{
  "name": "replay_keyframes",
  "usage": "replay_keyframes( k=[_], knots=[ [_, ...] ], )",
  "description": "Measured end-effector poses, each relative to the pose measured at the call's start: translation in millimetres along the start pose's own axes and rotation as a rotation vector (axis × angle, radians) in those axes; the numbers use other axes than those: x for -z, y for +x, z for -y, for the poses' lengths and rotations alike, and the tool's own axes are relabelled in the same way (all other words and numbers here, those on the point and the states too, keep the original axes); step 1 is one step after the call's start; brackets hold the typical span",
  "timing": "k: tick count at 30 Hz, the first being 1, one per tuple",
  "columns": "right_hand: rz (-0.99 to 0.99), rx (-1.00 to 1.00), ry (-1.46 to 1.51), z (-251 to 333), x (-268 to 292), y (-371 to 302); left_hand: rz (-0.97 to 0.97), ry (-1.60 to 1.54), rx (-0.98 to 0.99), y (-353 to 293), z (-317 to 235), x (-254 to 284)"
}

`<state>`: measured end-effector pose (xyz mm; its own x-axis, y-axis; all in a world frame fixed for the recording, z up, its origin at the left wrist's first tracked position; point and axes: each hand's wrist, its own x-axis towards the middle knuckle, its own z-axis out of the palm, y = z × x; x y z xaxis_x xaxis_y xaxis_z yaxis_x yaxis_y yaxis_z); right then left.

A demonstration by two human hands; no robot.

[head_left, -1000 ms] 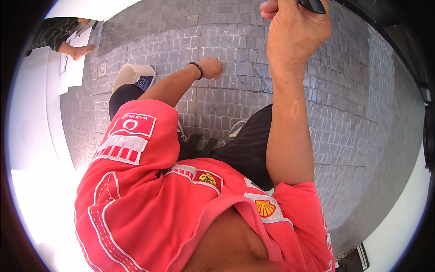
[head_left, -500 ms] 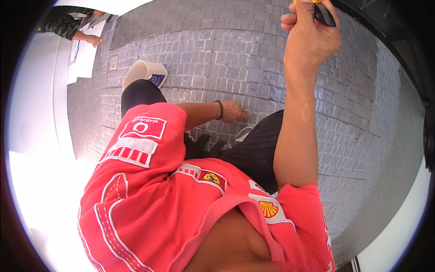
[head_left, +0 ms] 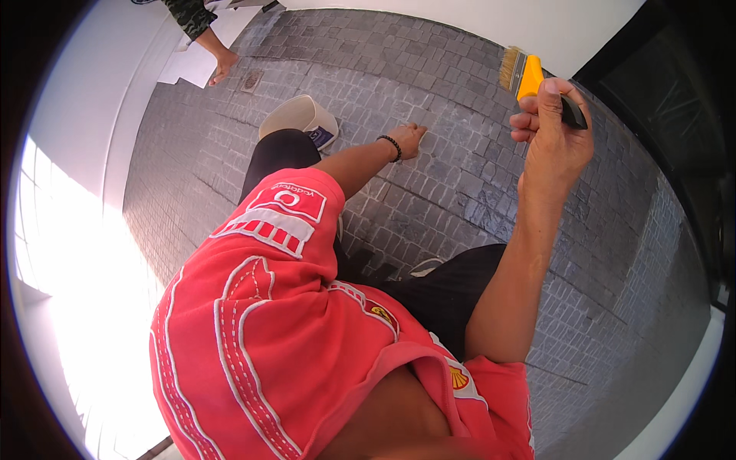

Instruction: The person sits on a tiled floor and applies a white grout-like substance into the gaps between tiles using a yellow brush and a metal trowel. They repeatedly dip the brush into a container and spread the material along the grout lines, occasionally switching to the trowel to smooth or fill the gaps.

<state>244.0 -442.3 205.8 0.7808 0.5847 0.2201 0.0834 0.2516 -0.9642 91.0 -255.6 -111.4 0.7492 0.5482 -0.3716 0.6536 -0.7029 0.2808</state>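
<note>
Raised at the right, my right hand is closed round the handle of a paintbrush. The brush has a yellow and black handle, a metal band and pale bristles pointing left. Down at the stone paving, my left hand reaches forward with a dark bead bracelet at the wrist. Its fingers point toward the stones and nothing shows in them; whether they touch the paving is unclear. Left of that hand stands a cream bucket with a blue label, partly hidden behind my dark-clad knee.
A person's bare foot and camouflage-clad leg are at the upper left, by white sheets. A white wall runs along the left. Another white wall and a dark glass panel stand at the far right.
The view has shifted, bringing the whole brush into sight. My left hand has moved forward over the paving, away from my foot. My right hand still grips the brush.
</note>
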Motion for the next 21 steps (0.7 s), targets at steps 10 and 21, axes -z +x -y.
replay_keyframes(
  k=[10, 21],
  knots=[
    [-0.059, -0.008, -0.018, 1, -9, 1, 0.743, -0.138, 0.088, -2, -16, 15],
    [-0.078, -0.062, -0.061, -16, -5, 6, 0.875, 0.596, -0.243, 20, -33, -14]
  ],
)
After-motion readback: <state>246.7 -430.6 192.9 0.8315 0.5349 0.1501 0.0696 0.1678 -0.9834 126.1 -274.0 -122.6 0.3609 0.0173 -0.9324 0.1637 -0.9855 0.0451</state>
